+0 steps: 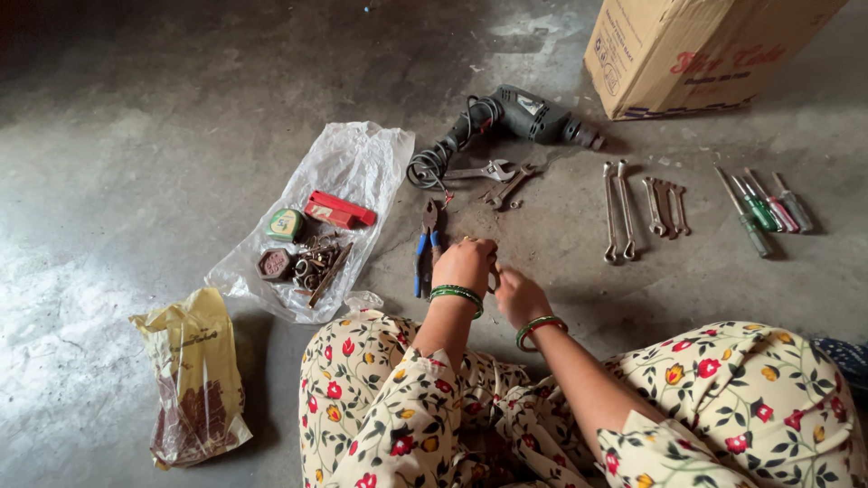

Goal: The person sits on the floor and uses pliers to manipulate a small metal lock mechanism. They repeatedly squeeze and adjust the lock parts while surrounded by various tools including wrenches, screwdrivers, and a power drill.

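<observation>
Screwdrivers [764,208] number four, wrenches [644,212] five.

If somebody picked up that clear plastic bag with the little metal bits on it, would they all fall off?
Probably. The clear, crinkled plastic bag looks thin and floppy, so it would likely sag. The loose metal bits, the green tape measure and the red box lie on top, so they would likely slide and spill.

Beside the pliers [427,246], the left hand [466,265] hides whatever both hands pinch. The box [696,50], beyond the drill [524,116], runs off the top edge.
</observation>
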